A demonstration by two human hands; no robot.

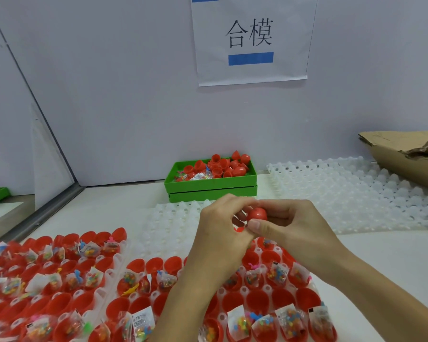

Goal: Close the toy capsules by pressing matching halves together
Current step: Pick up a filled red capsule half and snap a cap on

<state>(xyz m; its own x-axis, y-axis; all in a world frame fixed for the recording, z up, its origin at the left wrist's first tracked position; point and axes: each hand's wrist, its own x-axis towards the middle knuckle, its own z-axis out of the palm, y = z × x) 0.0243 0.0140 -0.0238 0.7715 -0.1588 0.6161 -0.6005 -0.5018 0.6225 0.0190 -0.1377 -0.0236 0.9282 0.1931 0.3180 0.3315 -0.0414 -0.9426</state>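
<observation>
Both hands meet above the near trays around one red capsule (pixel 257 214). My right hand (pixel 289 225) pinches its rounded red top between thumb and fingers. My left hand (pixel 220 225) grips the lower part, which its fingers mostly hide. Below them, white trays (pixel 223 291) hold several open red capsule halves (pixel 257 299), many with small bagged toys (pixel 139 322) inside. A green bin (pixel 211 185) at the back holds loose red halves (pixel 223 165) and a few toy bags.
Empty white plastic trays (pixel 356 193) lie at the right and behind the hands. A torn cardboard box (pixel 405 154) sits at the far right. A wall with a paper sign (pixel 251 38) closes the back; a slanted panel (pixel 22 95) bounds the left.
</observation>
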